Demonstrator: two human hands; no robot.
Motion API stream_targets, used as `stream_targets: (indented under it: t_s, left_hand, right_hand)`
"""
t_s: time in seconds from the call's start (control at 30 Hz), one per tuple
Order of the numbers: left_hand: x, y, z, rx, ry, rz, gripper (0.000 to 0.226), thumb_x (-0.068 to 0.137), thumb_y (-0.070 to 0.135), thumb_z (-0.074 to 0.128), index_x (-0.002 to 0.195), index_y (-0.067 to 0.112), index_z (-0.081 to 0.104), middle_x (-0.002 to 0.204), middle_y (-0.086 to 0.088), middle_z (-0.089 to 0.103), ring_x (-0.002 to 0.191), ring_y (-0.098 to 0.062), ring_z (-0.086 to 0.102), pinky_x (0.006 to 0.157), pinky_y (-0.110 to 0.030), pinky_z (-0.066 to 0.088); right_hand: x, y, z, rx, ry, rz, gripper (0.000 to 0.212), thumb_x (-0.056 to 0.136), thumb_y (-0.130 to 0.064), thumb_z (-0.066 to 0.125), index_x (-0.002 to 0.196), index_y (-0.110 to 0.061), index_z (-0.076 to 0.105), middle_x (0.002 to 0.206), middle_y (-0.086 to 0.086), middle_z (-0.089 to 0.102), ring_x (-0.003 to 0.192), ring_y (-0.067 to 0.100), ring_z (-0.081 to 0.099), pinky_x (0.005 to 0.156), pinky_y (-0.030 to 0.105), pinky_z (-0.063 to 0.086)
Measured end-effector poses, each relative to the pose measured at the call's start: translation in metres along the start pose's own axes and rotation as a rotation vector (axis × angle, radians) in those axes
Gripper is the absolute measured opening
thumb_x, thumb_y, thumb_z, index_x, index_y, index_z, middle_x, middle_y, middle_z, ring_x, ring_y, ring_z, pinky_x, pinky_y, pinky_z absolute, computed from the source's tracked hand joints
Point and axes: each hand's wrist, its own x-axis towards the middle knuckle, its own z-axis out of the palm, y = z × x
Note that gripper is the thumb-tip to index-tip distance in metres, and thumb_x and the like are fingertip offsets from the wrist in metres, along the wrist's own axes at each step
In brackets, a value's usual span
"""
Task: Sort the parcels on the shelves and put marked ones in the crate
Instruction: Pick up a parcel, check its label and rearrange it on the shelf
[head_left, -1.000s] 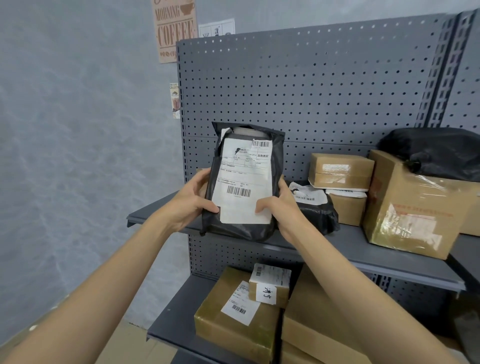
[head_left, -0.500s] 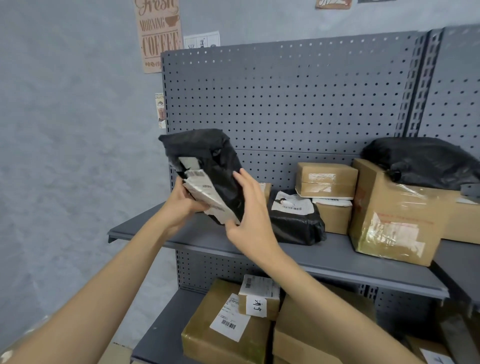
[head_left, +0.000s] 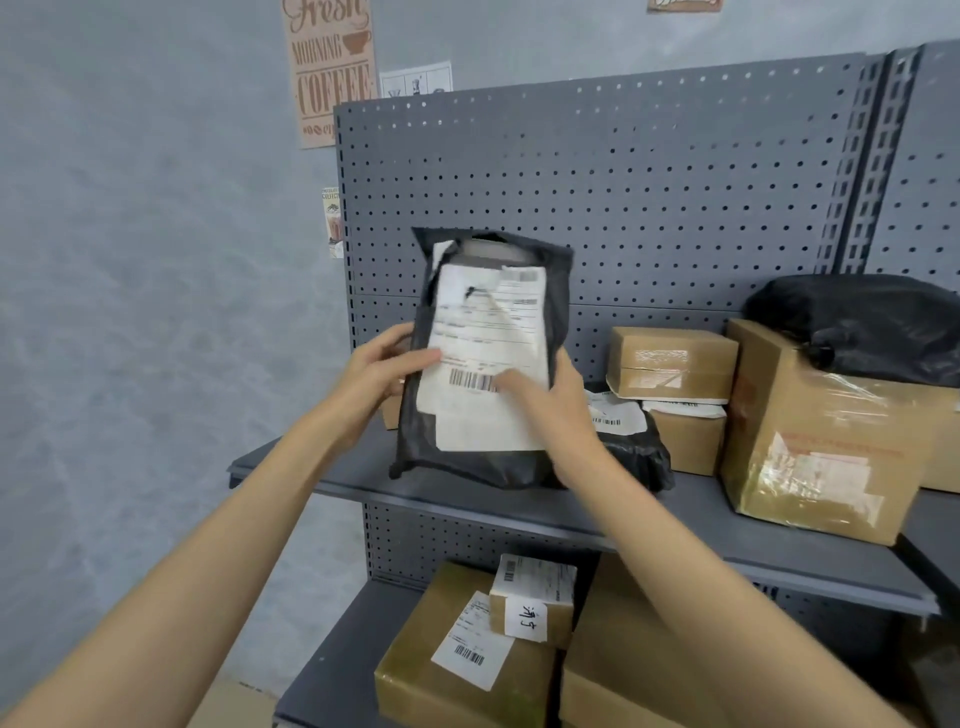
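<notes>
Black parcel (head_left: 556, 312), white label (head_left: 488, 364); brown boxes (head_left: 670, 358).

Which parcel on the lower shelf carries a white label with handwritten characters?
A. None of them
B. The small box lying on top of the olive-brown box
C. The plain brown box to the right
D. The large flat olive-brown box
B: the small box, resting on the olive-brown box, has a white label with black handwritten characters on its front, while the olive-brown box shows only a printed barcode label.
</notes>
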Motion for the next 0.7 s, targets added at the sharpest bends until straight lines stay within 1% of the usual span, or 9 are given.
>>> stream_targets:
  t_s: [0.1,0.17,0.2,0.3,0.33,0.4,0.47,0.57,0.7]
  left_hand:
    - [0.002,0.015,0.005,0.162,0.042,0.05,0.015,0.085,0.035,0.064,0.094,0.025,0.07,0.087,0.013,0.071,0.084,-0.005,0.064,0.073,-0.019,0.045]
    - [0.008,0.023,0.007,0.258,0.083,0.045,0.036,0.087,0.054,0.053,0.075,0.024,0.066,0.065,0.019,0.064,0.063,0.001,0.057,0.069,-0.016,0.04]
    - [0.013,0.025,0.007,0.326,0.095,0.017,0.052,0.081,0.07,0.047,0.069,0.021,0.06,0.063,0.015,0.06,0.06,-0.004,0.053,0.07,-0.02,0.041]
    - [0.018,0.031,0.006,0.474,0.073,-0.106,0.078,0.06,0.092,0.04,0.074,0.016,0.052,0.071,-0.009,0.049,0.068,-0.019,0.049,0.076,-0.036,0.041]
    - [0.02,0.029,0.003,0.492,0.046,-0.135,0.074,0.065,0.086,0.046,0.079,0.014,0.058,0.074,-0.012,0.051,0.07,-0.02,0.052,0.076,-0.035,0.041]
    - [0.022,0.029,0.002,0.487,0.026,-0.165,0.036,0.089,0.041,0.057,0.105,0.009,0.063,0.093,-0.017,0.063,0.085,-0.028,0.061,0.082,-0.039,0.05]
    - [0.02,0.029,0.002,0.327,0.067,-0.222,0.011,0.092,0.005,0.054,0.101,0.006,0.06,0.101,-0.016,0.064,0.087,-0.027,0.063,0.073,-0.033,0.057]
    - [0.017,0.026,0.003,-0.079,0.173,-0.369,0.017,0.095,0.012,0.05,0.079,0.012,0.056,0.087,-0.01,0.06,0.068,-0.021,0.064,0.048,-0.025,0.056]
    - [0.016,0.024,0.002,-0.327,0.21,-0.521,0.015,0.093,0.02,0.053,0.081,0.011,0.051,0.09,-0.013,0.053,0.081,-0.028,0.059,0.045,-0.031,0.057]
  right_hand:
    - [0.007,-0.002,-0.016,0.253,-0.123,0.322,0.03,0.086,-0.018,0.062,0.116,-0.011,0.061,0.109,0.005,0.071,0.094,0.019,0.068,0.072,0.027,0.056]
    - [0.008,0.002,-0.019,0.264,-0.173,0.431,0.028,0.087,-0.024,0.062,0.113,-0.012,0.064,0.106,0.005,0.072,0.09,0.02,0.068,0.072,0.028,0.053]
    - [0.009,0.004,-0.02,0.263,-0.174,0.46,0.026,0.087,-0.025,0.062,0.11,-0.013,0.064,0.105,0.005,0.071,0.086,0.019,0.067,0.071,0.027,0.051]
    - [0.012,0.005,-0.02,0.35,-0.174,0.537,0.016,0.088,-0.02,0.061,0.101,-0.011,0.064,0.091,0.005,0.07,0.074,0.017,0.064,0.062,0.026,0.05]
    - [0.014,0.004,-0.022,0.383,-0.175,0.541,0.014,0.087,-0.019,0.06,0.098,-0.01,0.063,0.088,0.006,0.069,0.073,0.018,0.063,0.059,0.024,0.051]
    - [0.019,0.001,-0.027,0.458,-0.164,0.517,0.018,0.084,-0.021,0.062,0.099,-0.01,0.062,0.094,0.008,0.065,0.08,0.019,0.061,0.059,0.023,0.05]
    - [0.025,-0.005,-0.032,0.533,-0.168,0.465,0.025,0.085,-0.031,0.062,0.096,-0.009,0.06,0.09,0.008,0.064,0.078,0.017,0.061,0.066,0.026,0.049]
    - [0.027,-0.021,-0.034,0.543,-0.236,0.397,0.045,0.088,-0.046,0.055,0.102,-0.004,0.06,0.079,0.009,0.068,0.074,0.016,0.066,0.074,0.027,0.053]
    - [0.031,-0.038,-0.028,0.523,-0.263,0.331,0.043,0.09,-0.041,0.056,0.119,-0.01,0.054,0.094,0.011,0.066,0.085,0.02,0.064,0.077,0.024,0.056]
